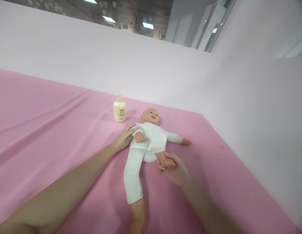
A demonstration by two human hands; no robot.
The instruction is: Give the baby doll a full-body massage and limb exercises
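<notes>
A baby doll [151, 135] with a white cloth body lies on its back on a pink sheet, head toward the wall. Around its bare foot and ankle, my right hand [174, 169] is closed, and that leg is bent up over the belly. The doll's other leg [133, 175] stretches toward me. My left hand [124, 138] rests against the doll's side, its fingers laid out over the white sleeve near the shoulder; the thumb is not clearly seen. One doll arm is bent onto the belly, the other extends to the right.
A cream-coloured pump bottle [119, 111] stands upright behind my left hand, left of the doll's head. The pink sheet [56, 120] has creases at the left. A white wall [97, 61] borders the back and right, with a window [151, 19] above it.
</notes>
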